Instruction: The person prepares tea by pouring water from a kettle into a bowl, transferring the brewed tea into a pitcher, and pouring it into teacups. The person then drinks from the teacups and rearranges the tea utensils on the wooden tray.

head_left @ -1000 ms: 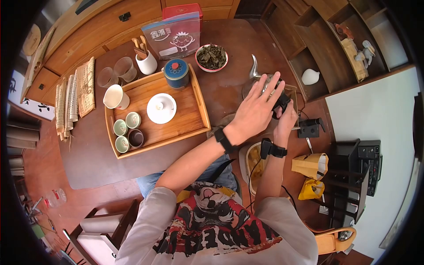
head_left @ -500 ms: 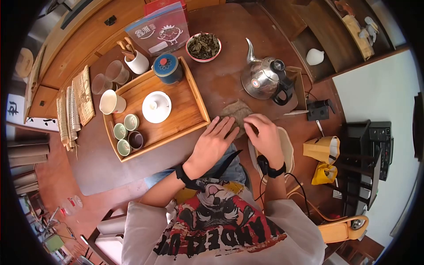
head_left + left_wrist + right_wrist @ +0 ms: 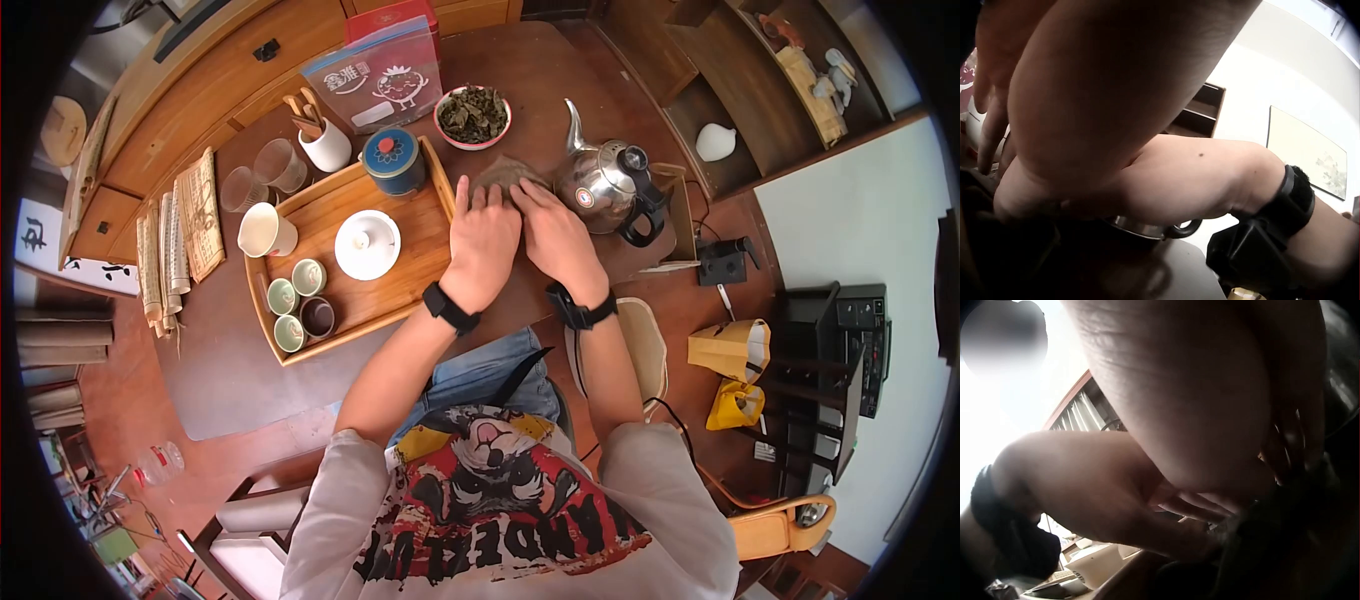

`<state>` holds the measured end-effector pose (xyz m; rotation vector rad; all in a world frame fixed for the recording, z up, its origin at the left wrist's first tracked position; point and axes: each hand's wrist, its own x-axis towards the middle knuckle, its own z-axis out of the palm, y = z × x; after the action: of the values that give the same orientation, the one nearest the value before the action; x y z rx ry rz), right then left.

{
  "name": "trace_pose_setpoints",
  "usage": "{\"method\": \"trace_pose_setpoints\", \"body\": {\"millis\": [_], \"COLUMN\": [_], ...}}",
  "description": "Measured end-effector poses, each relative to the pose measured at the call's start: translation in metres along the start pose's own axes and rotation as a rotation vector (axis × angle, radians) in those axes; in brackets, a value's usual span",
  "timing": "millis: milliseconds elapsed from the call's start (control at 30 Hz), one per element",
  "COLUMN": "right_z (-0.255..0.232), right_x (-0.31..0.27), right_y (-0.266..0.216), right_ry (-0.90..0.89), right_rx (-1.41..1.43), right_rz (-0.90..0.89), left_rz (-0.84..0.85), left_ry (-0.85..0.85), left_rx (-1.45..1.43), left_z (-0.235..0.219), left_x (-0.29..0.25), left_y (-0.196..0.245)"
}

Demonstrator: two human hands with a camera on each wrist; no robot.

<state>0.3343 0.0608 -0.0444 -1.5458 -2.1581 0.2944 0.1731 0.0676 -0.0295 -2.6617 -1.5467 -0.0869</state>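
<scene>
Both hands lie side by side on a brown cloth (image 3: 507, 170) spread on the table, between the tray and the steel kettle (image 3: 600, 190). My left hand (image 3: 485, 240) rests its extended fingers on the cloth's near edge. Beside it, my right hand (image 3: 562, 235) presses down with its fingers slightly bent, close to the kettle. In the left wrist view my left hand (image 3: 1104, 94) fills the foreground, with my right hand (image 3: 1179, 178) behind. The right wrist view is dark: my right hand (image 3: 1191, 394) is in front of my left hand (image 3: 1091, 487), and their fingertips are hard to see.
The wooden tray (image 3: 420, 290) at left holds a white lid (image 3: 367, 245), small cups, a pitcher (image 3: 267, 231) and a blue jar (image 3: 393, 162). Behind the cloth stand a bowl of leaves (image 3: 473, 117) and a plastic bag (image 3: 380, 80). A box (image 3: 682, 215) is right of the kettle.
Earlier both hands were at the kettle; they then came down to the cloth near the table's front edge. Since then hands and cloth have moved farther back across the table.
</scene>
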Motion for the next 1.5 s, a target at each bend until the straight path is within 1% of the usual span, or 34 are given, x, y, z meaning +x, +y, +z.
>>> {"method": "trace_pose_setpoints", "body": {"millis": [67,100,133,200,233,300,333,400,433,467,533,567,633,667,733,800,867,933,967,1000,1033,1067,1100,1133,1167,1233,1267,1300,1333,1367,1400,1433,1467,1500], "right_z": [0.013,0.016,0.019,0.023,0.023,0.021,0.018,0.008,0.003,-0.002,-0.011,-0.017,-0.029,-0.036,-0.046,-0.051,-0.046,-0.040,-0.037,-0.038,-0.041,-0.045,-0.050,-0.056,-0.062,-0.065,-0.068,-0.069,-0.069,-0.068,-0.064,-0.057,-0.053,-0.052], "right_x": [0.018,0.027,0.033,0.040,0.039,0.038,0.036,0.025,0.018,0.006,-0.019,-0.029,-0.048,-0.056,-0.071,-0.084,-0.094,-0.098,-0.099,-0.100,-0.098,-0.096,-0.095,-0.094,-0.093,-0.097,-0.097,-0.095,-0.091,-0.089,-0.089,-0.090,-0.090,-0.090], "right_y": [0.004,0.005,0.006,0.005,0.004,0.003,0.003,0.000,-0.004,-0.007,-0.011,-0.014,-0.018,-0.020,-0.027,-0.034,-0.040,-0.049,-0.051,-0.051,-0.049,-0.046,-0.043,-0.039,-0.032,-0.011,-0.002,0.005,0.012,0.021,0.034,0.051,0.065,0.074], "right_ry": [0.010,-0.005,-0.003,0.029,0.028,0.020,0.018,-0.030,-0.022,-0.024,-0.009,-0.011,-0.039,-0.063,-0.032,-0.099,-0.095,-0.079,-0.036,-0.031,-0.003,0.026,0.035,0.121,0.207,0.539,0.689,0.691,0.826,0.962,0.966,0.925,0.882,0.880], "right_rx": [-0.006,-0.027,-0.025,-0.063,-0.058,-0.107,-0.103,-0.110,-0.097,-0.095,-0.090,-0.082,-0.088,-0.093,-0.107,-0.086,-0.081,-0.138,-0.163,-0.163,-0.079,0.002,-0.004,0.157,0.318,0.162,0.113,0.112,0.155,0.200,0.200,0.260,0.319,0.322], "right_rz": [-0.048,-0.065,-0.065,-0.077,-0.075,-0.073,-0.077,-0.049,-0.036,-0.041,-0.024,-0.008,0.017,0.041,0.030,0.092,0.078,0.040,0.024,0.030,0.035,0.040,0.045,0.206,0.362,0.394,0.402,0.398,0.410,0.421,0.417,0.465,0.509,0.497], "left_rz": [-0.112,-0.117,-0.116,-0.160,-0.160,-0.122,-0.127,-0.060,-0.021,-0.032,-0.033,-0.035,0.029,0.031,0.172,0.180,0.213,0.215,0.216,0.219,0.228,0.232,0.238,0.247,0.242,0.234,0.235,0.250,0.263,0.264,0.299,0.332,0.329,0.333], "left_ry": [0.067,0.076,0.076,0.009,0.004,0.086,0.083,0.042,0.065,0.069,0.188,0.187,0.131,0.133,0.139,0.133,0.125,0.102,0.100,0.099,0.100,0.048,-0.001,0.006,0.031,0.102,0.109,0.191,0.274,0.278,0.365,0.454,0.462,0.471], "left_rx": [-0.007,-0.015,-0.012,-0.010,-0.007,-0.004,-0.001,-0.047,-0.024,-0.007,0.027,0.025,0.000,-0.003,-0.119,-0.175,-0.243,-0.244,-0.234,-0.224,-0.222,-0.208,-0.194,-0.193,-0.276,-0.441,-0.442,-0.528,-0.613,-0.611,-0.598,-0.585,-0.582,-0.571], "left_z": [0.011,0.007,0.004,-0.001,0.002,0.007,0.007,0.005,0.001,0.002,0.011,0.012,0.006,0.005,0.001,-0.007,-0.010,-0.010,-0.010,-0.015,-0.021,-0.028,-0.038,-0.046,-0.054,-0.066,-0.072,-0.079,-0.083,-0.084,-0.085,-0.085,-0.083,-0.079], "left_x": [0.012,0.015,0.018,0.021,0.019,0.017,0.015,0.009,0.003,-0.002,-0.022,-0.032,-0.048,-0.057,-0.078,-0.097,-0.113,-0.119,-0.119,-0.118,-0.117,-0.115,-0.110,-0.104,-0.095,-0.073,-0.059,-0.043,-0.027,-0.012,0.004,0.017,0.029,0.039], "left_y": [-0.005,-0.009,-0.012,-0.015,-0.015,-0.015,-0.014,-0.007,-0.001,0.009,0.033,0.039,0.050,0.051,0.043,0.038,0.032,0.032,0.032,0.031,0.031,0.032,0.032,0.032,0.033,0.033,0.033,0.035,0.038,0.041,0.044,0.049,0.054,0.060]}}
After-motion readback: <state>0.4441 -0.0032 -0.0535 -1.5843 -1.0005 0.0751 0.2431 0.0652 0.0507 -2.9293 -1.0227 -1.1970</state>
